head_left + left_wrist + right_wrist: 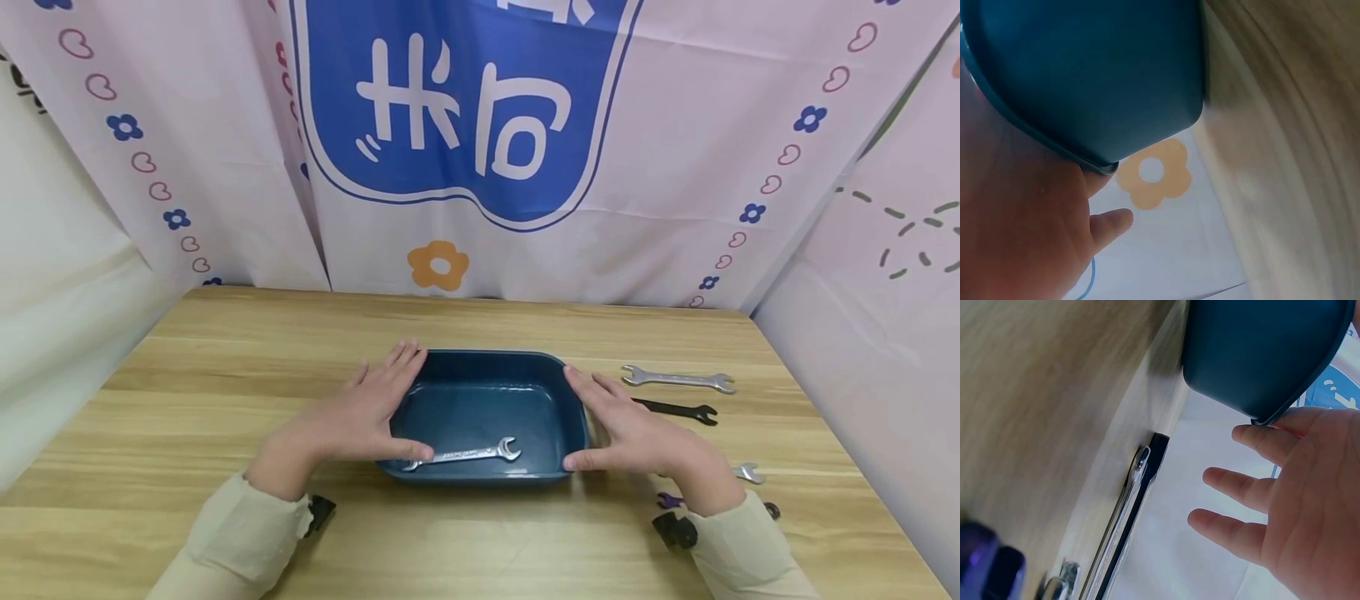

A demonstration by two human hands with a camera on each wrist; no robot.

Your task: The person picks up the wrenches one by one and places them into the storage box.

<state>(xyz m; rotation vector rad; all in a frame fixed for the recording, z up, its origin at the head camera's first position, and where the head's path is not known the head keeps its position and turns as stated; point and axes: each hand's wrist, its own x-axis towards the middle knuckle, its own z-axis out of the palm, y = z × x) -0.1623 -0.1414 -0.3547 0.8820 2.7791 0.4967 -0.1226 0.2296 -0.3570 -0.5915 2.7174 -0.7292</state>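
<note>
A dark blue-green rectangular dish [487,479] rests on the wooden table with one silver open-end wrench [472,455] inside, along its front wall. At the dish's left end lies my left hand [367,412], thumb over the front rim by the wrench and fingers stretched to the back corner. On the opposite end, my right hand [630,429] touches the rim with its thumb at the front corner and its index finger near the back one. Its other fingers [1229,534] are straight and spread apart, off the dish in the right wrist view.
Right of the dish lie a silver wrench [678,379] and a black wrench [686,410], nearly parallel. Closer in, my right forearm partly covers a smaller silver wrench [748,473] and a purple one [670,501]. A printed cloth [525,262] hangs behind the table.
</note>
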